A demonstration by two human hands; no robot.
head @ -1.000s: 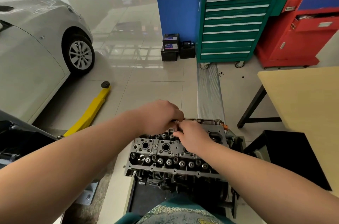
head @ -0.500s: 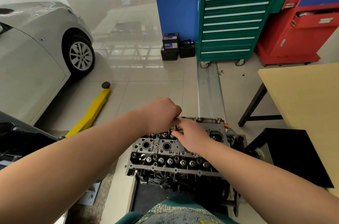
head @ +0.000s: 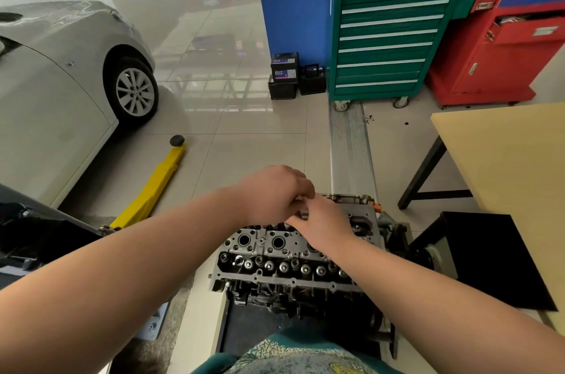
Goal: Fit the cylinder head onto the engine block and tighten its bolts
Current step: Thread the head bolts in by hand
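I have just one view — a wide-angle camera on the person's head, looking forward and steeply down. It sits close over the cylinder head (head: 293,257), low in the middle, with both forearms reaching in from the bottom corners. Farther off, the view runs across the floor (head: 260,141) to the green tool cabinet (head: 388,34) — straight lines bow near the edges.

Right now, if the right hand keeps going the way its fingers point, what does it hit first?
The left hand. The right hand points up-left over the cylinder head, fingertips about meeting the left's fingers; a small part between them is barely visible.
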